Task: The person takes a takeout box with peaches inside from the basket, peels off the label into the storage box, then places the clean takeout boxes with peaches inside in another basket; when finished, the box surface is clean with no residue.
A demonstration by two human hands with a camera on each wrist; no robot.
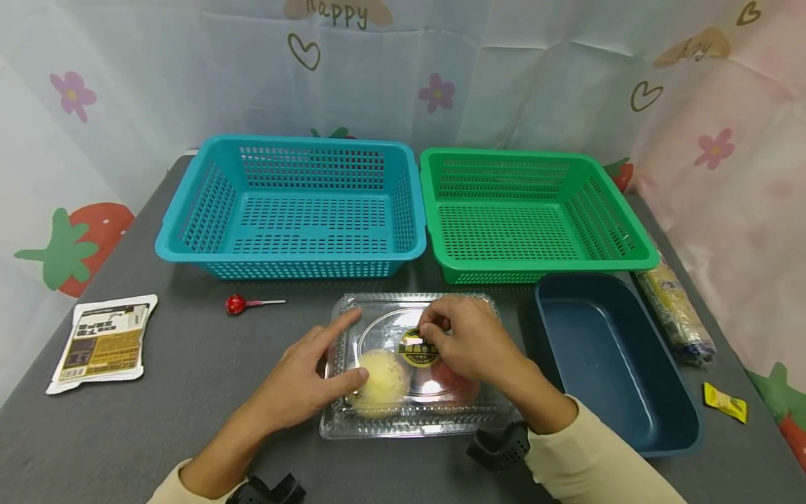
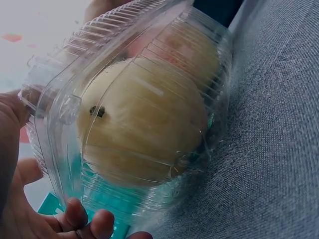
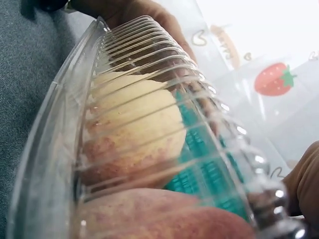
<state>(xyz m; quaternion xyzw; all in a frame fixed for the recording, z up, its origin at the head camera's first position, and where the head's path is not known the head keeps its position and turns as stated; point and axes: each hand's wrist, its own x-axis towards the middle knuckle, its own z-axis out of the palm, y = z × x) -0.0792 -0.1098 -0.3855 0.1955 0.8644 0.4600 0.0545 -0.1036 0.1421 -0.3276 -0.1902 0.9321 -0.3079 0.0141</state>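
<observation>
A clear plastic clamshell box (image 1: 406, 428) lies closed on the table in the head view. Through its lid show a pale yellow round fruit (image 1: 380, 381) and a reddish, peach-like fruit (image 1: 453, 383). My left hand (image 1: 299, 381) lies along the box's left side, thumb and index finger stretched over the lid. Thumb and index finger of my right hand (image 1: 475, 343) pinch the upper edge of a round black-and-gold sticker (image 1: 415, 351) on the lid. In the left wrist view, the pale fruit (image 2: 144, 122) has a dark stem spot.
Behind stand a blue basket (image 1: 290, 268) and a green basket (image 1: 548, 267). A dark blue tub (image 1: 617, 364) is right of the box, beside a yellow packet (image 1: 676, 311) and wrapped candy (image 1: 725, 403). A red lollipop (image 1: 236, 304) and white-brown pouch (image 1: 103, 341) lie left.
</observation>
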